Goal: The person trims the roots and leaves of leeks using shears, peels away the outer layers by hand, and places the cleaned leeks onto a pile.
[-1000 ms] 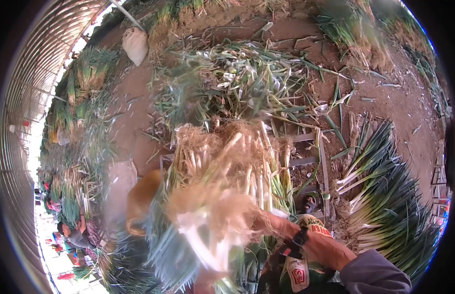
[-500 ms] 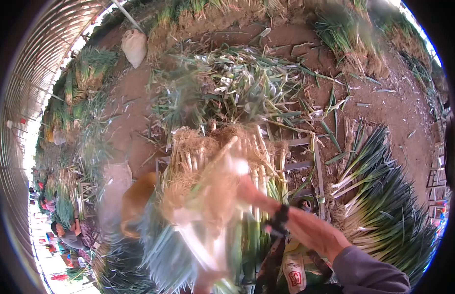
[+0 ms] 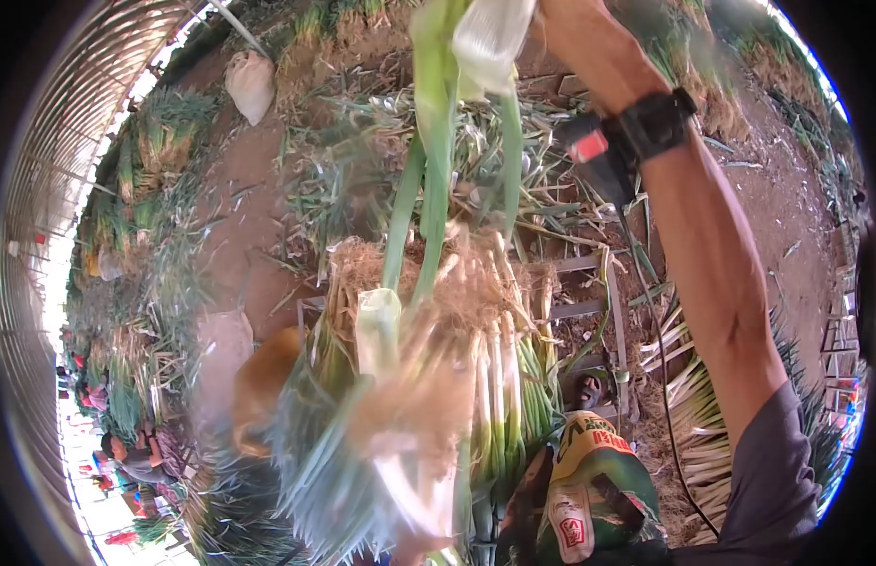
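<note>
My right hand (image 3: 572,30) is raised to the top edge of the view, arm stretched up, with a black watch (image 3: 651,124) on the wrist. It grips a long green and white outer leaf (image 3: 436,160) that stretches down to a scallion (image 3: 400,443), blurred and very close to the camera, with a tuft of pale roots. My left hand (image 3: 411,551) shows only as a blurred pinkish patch at the bottom edge, where it seems to hold that scallion's stalk.
Under the scallion a stack of scallions (image 3: 513,330) lies on a metal rack (image 3: 589,309). Stripped leaves (image 3: 475,141) litter the soil behind. More scallions (image 3: 702,424) lie at the right, a printed green bag (image 3: 589,472) at the bottom, a white sack (image 3: 251,83) far left, people (image 3: 136,453) beyond.
My right arm has swung from low beside the scallion up to the top of the view, pulling a long leaf away from the stalk. The scallion stays close to the camera.
</note>
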{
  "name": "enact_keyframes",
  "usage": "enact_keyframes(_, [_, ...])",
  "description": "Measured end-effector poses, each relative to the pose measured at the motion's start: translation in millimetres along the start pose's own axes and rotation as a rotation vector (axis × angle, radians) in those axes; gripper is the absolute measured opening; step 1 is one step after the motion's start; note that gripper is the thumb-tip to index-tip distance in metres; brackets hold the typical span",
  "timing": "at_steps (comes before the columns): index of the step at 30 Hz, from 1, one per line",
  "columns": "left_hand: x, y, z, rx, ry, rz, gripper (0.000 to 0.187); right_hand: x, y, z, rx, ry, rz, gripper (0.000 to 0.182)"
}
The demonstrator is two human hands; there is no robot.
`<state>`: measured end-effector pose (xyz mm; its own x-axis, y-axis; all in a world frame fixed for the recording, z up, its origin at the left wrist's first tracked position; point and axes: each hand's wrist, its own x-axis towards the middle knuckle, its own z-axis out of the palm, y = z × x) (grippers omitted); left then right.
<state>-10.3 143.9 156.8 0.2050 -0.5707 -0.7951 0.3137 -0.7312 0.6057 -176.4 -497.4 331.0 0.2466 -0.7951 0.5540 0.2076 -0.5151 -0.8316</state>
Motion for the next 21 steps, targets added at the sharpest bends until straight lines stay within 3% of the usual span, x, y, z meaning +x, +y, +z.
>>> enact_keyframes(1, [-2, 10, 5, -0.015, 0.034, -0.026, 0.058, -2, 9, -6, -0.133, -0.101, -0.057, 0.020])
enact_keyframes(2, [11, -35, -26, -0.043, -0.152, 0.148, 0.062, -4, 24, -17, -0.268, -0.201, -0.119, 0.020])
enact_keyframes(4, [11, 1, -15, 0.060, -0.165, -0.008, 0.062, -7, 78, -36, -0.537, -0.403, -0.245, 0.027])
enact_keyframes(6, [15, 31, -3, 0.115, -0.170, -0.099, 0.063, -43, 100, -33, -0.668, -0.588, -0.022, 0.032])
enact_keyframes(12, [34, 9, 0, 0.081, -0.148, 0.128, 0.063, -205, 97, 59, -0.480, -1.195, 0.700, 0.052])
enact_keyframes(15, [26, -4, 0, 0.087, -0.190, 0.316, 0.063, -268, 104, 99, -0.537, -1.471, 0.698, 0.057])
enact_keyframes(18, [9, -24, 2, 0.098, -0.278, 0.668, 0.064, -336, 131, 102, 0.210, -1.278, 0.542, 0.057])
enact_keyframes(21, [18, -1, 26, 0.026, -0.342, 0.947, 0.055, -373, 120, 102, 0.578, -1.153, 0.586, 0.058])
